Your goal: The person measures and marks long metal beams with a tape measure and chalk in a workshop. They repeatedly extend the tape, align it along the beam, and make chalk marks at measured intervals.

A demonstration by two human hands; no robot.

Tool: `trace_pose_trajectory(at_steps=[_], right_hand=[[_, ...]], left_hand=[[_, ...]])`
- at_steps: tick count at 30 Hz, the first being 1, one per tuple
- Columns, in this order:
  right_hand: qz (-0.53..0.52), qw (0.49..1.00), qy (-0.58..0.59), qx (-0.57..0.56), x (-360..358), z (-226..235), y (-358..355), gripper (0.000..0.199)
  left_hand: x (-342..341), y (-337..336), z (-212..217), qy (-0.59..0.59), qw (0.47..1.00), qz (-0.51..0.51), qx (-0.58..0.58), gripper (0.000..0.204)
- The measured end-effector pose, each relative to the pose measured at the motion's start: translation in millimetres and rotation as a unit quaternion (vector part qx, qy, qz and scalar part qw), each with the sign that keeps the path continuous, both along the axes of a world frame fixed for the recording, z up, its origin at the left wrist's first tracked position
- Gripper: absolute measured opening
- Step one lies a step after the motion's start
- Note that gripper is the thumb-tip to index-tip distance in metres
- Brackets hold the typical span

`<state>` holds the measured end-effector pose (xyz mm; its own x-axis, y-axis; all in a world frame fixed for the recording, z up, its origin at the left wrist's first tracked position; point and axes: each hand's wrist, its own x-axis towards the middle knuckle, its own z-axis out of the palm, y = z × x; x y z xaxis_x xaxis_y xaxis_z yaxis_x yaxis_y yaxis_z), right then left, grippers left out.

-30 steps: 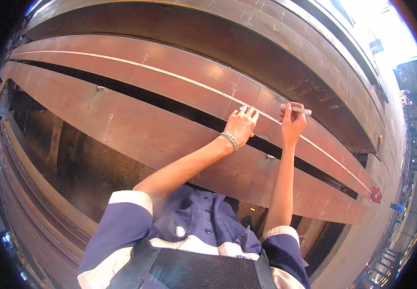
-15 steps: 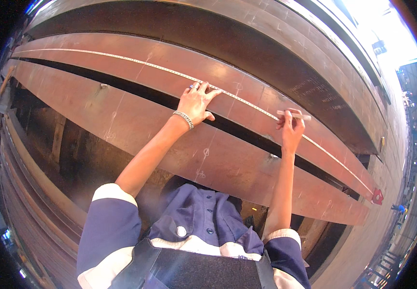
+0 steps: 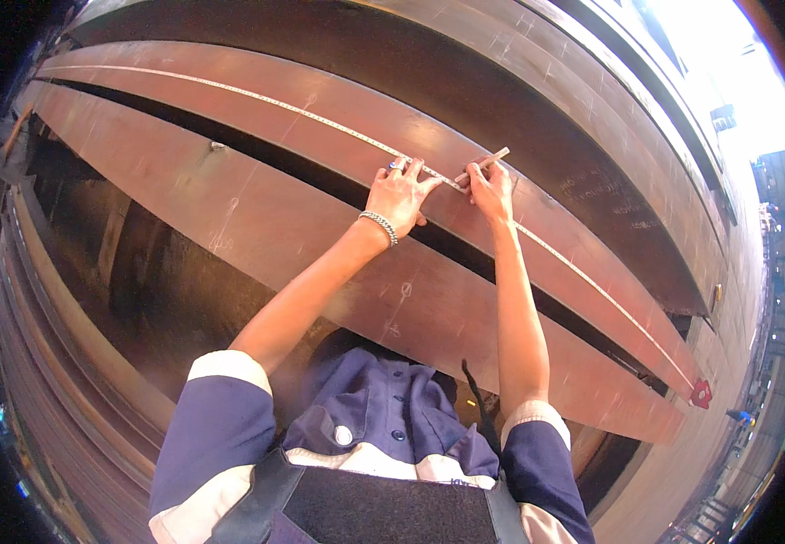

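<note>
Nearest the camera, the dark blue work shirt [image 3: 383, 435] with pale sleeve bands is seen at the lower edge, and both bare forearms are extended from it up to the measuring tape [image 3: 320, 116], which serves as the landmark throughout.

The left hand [image 3: 399, 192] is laid flat on the rust-brown steel plate [image 3: 256, 222], with its fingertips on the tape. The fingers are spread apart and pressed down, not closed round anything; this posture is judged to pin the tape against the plate so that it cannot slide. A silver chain bracelet [image 3: 378, 227] is worn at the wrist, just below the tape.

The right hand [image 3: 492, 186] is placed immediately to the right of the left hand, also at the tape. Its fingers are drawn together and clamped on a slim pale marking stick [image 3: 483, 164], which is held slanted with its lower end at the edge of the tape. The grip is judged to suit marking the plate at a reading on the tape.

The tape is seen as a narrow, pale, finely graduated band stretched tight along the upper plate, from far left to lower right. Its housing, a small red case [image 3: 701, 393], is found at the tape's right end, near the plate's edge.

A dark gap [image 3: 338, 186] between two plates runs just below the tape. Beyond the tape, further long curved steel beams [image 3: 537, 100] are stacked, and bright daylight is admitted at the upper right
</note>
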<state>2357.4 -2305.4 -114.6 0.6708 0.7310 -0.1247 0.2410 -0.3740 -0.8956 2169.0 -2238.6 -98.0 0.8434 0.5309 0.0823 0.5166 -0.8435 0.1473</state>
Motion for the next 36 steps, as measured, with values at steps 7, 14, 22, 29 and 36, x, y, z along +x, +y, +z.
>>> trace_pose_trajectory(at_steps=[7, 14, 22, 29, 36], right_hand=[[0.023, 1.0, -0.006, -0.01, -1, -1, 0, 0.02], [0.032, 0.999, 0.0, 0.004, -4, 3, 2, 0.02], [0.053, 0.987, -0.143, -0.042, 2, 1, 13, 0.024], [0.012, 0.945, -0.318, 0.079, -26, 39, 22, 0.015], [-0.099, 0.966, -0.158, 0.177, -21, 63, -36, 0.014]], left_hand=[[1, -2, 5, 0.037, 0.999, 0.005, -0.015, 0.076], [1, -1, 7, 0.037, 0.999, 0.007, -0.025, 0.076], [0, -1, 7, 0.029, 0.999, 0.006, -0.035, 0.075], [1, 1, 12, 0.032, 0.998, 0.012, -0.057, 0.073], [0, 0, 10, 0.04, 0.998, 0.007, -0.051, 0.074]])
